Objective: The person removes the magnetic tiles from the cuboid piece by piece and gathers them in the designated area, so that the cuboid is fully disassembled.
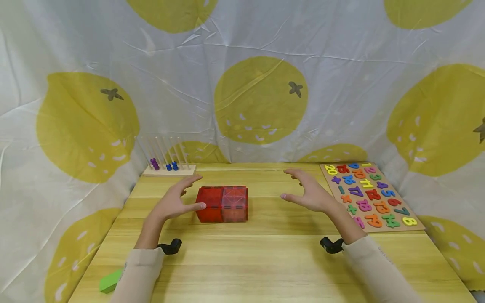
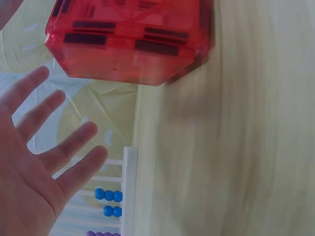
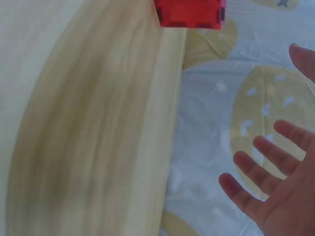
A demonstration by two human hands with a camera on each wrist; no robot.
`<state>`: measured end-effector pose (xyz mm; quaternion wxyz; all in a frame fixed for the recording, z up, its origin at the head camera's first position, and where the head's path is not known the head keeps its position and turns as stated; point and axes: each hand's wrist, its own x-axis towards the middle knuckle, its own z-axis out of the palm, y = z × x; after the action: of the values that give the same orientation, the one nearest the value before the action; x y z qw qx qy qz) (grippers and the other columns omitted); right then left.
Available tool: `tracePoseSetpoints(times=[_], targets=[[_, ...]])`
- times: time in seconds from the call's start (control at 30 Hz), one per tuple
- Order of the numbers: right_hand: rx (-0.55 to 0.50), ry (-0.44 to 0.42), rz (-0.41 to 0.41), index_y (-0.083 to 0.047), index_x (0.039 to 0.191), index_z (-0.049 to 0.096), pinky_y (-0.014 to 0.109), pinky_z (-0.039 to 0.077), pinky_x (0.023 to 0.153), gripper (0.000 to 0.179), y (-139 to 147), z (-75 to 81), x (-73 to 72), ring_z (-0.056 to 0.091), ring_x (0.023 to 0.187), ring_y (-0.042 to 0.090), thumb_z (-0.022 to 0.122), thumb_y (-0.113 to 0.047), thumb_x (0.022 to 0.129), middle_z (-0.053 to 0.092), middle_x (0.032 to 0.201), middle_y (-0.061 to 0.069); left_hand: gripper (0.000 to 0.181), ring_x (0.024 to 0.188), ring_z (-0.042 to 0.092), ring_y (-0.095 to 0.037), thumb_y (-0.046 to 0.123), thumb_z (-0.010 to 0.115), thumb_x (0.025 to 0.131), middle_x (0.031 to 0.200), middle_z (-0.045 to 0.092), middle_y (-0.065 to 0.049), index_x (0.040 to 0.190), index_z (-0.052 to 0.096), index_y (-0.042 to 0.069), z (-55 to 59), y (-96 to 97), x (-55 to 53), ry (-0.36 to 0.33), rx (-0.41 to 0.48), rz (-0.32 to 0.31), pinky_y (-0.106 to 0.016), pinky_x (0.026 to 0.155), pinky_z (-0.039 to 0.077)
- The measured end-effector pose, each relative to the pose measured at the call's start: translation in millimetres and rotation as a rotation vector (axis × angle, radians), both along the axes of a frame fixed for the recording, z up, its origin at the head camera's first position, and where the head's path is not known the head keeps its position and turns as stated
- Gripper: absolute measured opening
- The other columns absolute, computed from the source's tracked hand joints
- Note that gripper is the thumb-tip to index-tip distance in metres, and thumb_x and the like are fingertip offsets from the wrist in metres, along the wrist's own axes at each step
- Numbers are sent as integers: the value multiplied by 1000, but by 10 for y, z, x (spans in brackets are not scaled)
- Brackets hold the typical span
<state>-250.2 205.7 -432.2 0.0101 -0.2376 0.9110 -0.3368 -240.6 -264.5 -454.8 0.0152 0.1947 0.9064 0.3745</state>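
Two see-through red magnetic-tile cubes (image 1: 216,213) stand side by side on the wooden table, the right one paler and pinkish. My left hand (image 1: 172,203) is at their left side, fingers spread, its thumb overlapping the front of the left cube in the head view. In the left wrist view, the fingers of that hand (image 2: 29,162) show a gap from the red tiles (image 2: 123,61), holding nothing. Off to the right of the cubes, my right hand (image 1: 312,194) hovers with fingers apart and palm facing inward. The right wrist view shows that palm (image 3: 290,196) bare, away from the red cubes (image 3: 189,14).
A peg rack (image 1: 170,172) with purple and blue beads stands at the back left. On the right lies a number puzzle board (image 1: 407,229) with colourful digits. A green block (image 1: 110,281) sits by the left sleeve. Lemon-print cloth (image 1: 337,105) hangs behind the table (image 1: 257,269).
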Motion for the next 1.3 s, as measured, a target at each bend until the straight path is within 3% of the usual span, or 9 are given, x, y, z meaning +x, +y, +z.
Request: tracePoseSetpoints(times=[0.17, 0.37, 0.73, 0.93, 1.13, 1.3], targets=[[-63, -7, 22, -21, 158, 39, 60, 42, 112, 83, -126, -159, 17, 47, 141, 35, 74, -54, 91, 46, 157, 7, 86, 145, 41, -45, 43, 84, 85, 166, 34, -6, 158, 39, 34, -101, -7, 17, -38, 66, -23, -68, 114, 37], [-78, -11, 41, -19, 157, 40, 59, 44, 111, 82, -249, -261, 45, 49, 139, 33, 74, -54, 91, 48, 156, 5, 83, 144, 43, -45, 40, 83, 87, 165, 37, -7, 158, 41, 28, -203, -8, 25, -51, 93, -30, -68, 113, 39], [-125, -31, 99, -16, 157, 40, 59, 45, 110, 80, -446, -313, 71, 52, 136, 32, 74, -48, 93, 47, 156, 4, 75, 140, 50, -44, 36, 81, 90, 160, 44, -10, 156, 45, 30, -327, -7, 27, -121, 195, 8, -56, 106, 51], [-125, -31, 109, -21, 155, 43, 52, 50, 107, 78, -598, -350, 65, 55, 130, 26, 75, -51, 91, 51, 149, -1, 74, 141, 48, -46, 32, 79, 92, 163, 41, -9, 157, 44, 26, -395, -6, 39, -142, 249, 15, -54, 105, 52], [-138, -30, 125, -23, 153, 45, 52, 51, 105, 77, -748, -349, 57, 55, 129, 32, 76, -52, 90, 52, 144, 0, 74, 141, 48, -47, 23, 79, 92, 162, 42, -11, 157, 43, 17, -464, 32, 25, -122, 339, -6, -54, 104, 52], [-152, -21, 129, -21, 152, 48, 54, 51, 103, 78, -868, -342, 15, 56, 127, 36, 78, -51, 87, 52, 141, 0, 74, 139, 49, -48, 16, 77, 93, 162, 40, -12, 157, 42, 13, -502, 65, 15, -140, 426, -19, -44, 102, 56]])
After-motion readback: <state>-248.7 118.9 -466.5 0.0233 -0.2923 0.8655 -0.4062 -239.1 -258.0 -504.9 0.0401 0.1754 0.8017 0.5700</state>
